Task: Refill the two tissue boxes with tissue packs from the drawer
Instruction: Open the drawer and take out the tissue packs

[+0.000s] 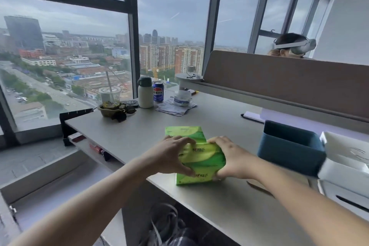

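A green tissue pack (201, 163) stands near the front edge of the grey desk (139, 132). My left hand (171, 156) grips its left side and my right hand (229, 158) grips its right side. A second green tissue pack (184, 131) lies flat just behind it. To the right sits a dark blue tissue box (289, 148), open at the top. A white tissue box (345, 158) stands beside it at the right edge, with a white slotted lid (347, 199) lying in front. No drawer is in view.
At the desk's far end stand a plastic cup with a straw (109, 96), a white flask (145, 94), a blue soda can (158, 92) and a crumpled water bottle (181, 99). A brown partition (279, 78) runs along the right, with a person behind it.
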### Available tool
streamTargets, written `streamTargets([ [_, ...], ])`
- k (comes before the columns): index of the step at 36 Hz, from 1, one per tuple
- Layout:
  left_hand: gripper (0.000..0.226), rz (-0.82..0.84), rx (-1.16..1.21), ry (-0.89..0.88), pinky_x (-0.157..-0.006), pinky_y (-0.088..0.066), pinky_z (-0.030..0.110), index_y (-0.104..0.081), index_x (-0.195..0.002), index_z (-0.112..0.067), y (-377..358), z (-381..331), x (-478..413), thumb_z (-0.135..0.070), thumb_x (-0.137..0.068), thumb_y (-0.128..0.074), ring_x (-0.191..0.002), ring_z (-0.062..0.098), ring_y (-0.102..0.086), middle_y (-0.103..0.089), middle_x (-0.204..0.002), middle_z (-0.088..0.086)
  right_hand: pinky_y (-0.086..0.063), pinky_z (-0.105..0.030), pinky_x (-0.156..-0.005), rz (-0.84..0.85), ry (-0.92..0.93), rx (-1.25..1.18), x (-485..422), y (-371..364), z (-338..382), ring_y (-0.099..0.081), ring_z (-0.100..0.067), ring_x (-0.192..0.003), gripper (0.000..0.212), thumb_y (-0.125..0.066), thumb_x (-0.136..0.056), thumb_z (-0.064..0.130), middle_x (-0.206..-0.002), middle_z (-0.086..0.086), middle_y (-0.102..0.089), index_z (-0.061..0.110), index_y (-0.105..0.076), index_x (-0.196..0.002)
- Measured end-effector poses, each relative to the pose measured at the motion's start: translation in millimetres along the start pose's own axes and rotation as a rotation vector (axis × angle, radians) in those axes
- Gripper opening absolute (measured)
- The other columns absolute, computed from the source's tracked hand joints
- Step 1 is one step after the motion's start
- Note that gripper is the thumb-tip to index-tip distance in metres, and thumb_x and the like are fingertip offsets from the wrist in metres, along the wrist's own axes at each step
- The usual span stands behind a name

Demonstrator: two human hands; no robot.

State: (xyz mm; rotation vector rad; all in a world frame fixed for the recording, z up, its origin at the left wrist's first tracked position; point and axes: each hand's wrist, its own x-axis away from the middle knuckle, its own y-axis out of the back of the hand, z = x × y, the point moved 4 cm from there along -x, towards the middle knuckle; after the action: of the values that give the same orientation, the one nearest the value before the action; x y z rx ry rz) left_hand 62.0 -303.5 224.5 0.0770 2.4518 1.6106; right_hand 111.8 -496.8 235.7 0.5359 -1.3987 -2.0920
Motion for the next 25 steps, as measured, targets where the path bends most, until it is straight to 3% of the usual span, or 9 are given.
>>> streamTargets([
  [4,0.082,-0.011,0.054,0.004,-0.102,-0.039,0.036,-0.047,-0.131,-0.043,-5,0,-5,-0.059,-0.058,-0.081,-0.125,0.018,-0.039,-0.049,-0.135,-0.011,-0.038,-0.023,-0.095,0.002,-0.044,-0.054,0,-4,-12,-0.046,-0.012,-0.117,0.096,-0.088,-0.058,0.029,-0.131,0.007,-0.041,0.029,-0.037,-0.139],
  [9,0.080,-0.055,0.097,0.017,-0.101,-0.038,0.031,-0.051,-0.132,-0.039,-4,3,-5,-0.057,-0.061,-0.083,-0.124,0.016,-0.040,-0.051,-0.132,-0.007,-0.032,-0.023,-0.105,-0.010,-0.043,-0.064,-3,-5,-12,-0.040,-0.013,-0.128,0.096,-0.085,-0.063,0.028,-0.145,0.005,-0.036,0.028,-0.033,-0.144],
  [17,0.082,-0.138,0.097,0.017,-0.103,-0.039,0.035,-0.051,-0.131,-0.037,17,17,11,-0.070,-0.059,-0.076,-0.125,0.013,-0.043,-0.051,-0.133,-0.010,-0.028,-0.037,-0.112,-0.111,0.067,0.103,-12,5,25,-0.032,-0.015,-0.135,0.087,-0.079,-0.066,0.054,-0.148,0.008,-0.038,0.038,-0.036,-0.140],
  [21,0.069,-0.242,0.095,0.040,-0.094,-0.043,0.028,-0.053,-0.129,-0.033,45,31,34,-0.056,-0.069,-0.078,-0.114,0.012,-0.052,-0.056,-0.130,-0.010,-0.032,-0.040,-0.113,-0.138,0.149,0.076,-26,4,60,-0.039,-0.018,-0.134,0.075,-0.075,-0.071,0.055,-0.146,0.005,-0.043,0.035,-0.042,-0.136],
  [25,0.060,-0.321,0.125,0.119,-0.082,-0.044,0.021,-0.055,-0.128,-0.034,71,60,69,-0.048,-0.074,-0.077,-0.106,0.009,-0.056,-0.059,-0.123,-0.013,-0.043,-0.040,-0.103,-0.184,0.261,0.005,-45,-11,106,-0.052,-0.015,-0.120,0.056,-0.074,-0.076,0.041,-0.132,0.008,-0.056,0.031,-0.052,-0.127],
])
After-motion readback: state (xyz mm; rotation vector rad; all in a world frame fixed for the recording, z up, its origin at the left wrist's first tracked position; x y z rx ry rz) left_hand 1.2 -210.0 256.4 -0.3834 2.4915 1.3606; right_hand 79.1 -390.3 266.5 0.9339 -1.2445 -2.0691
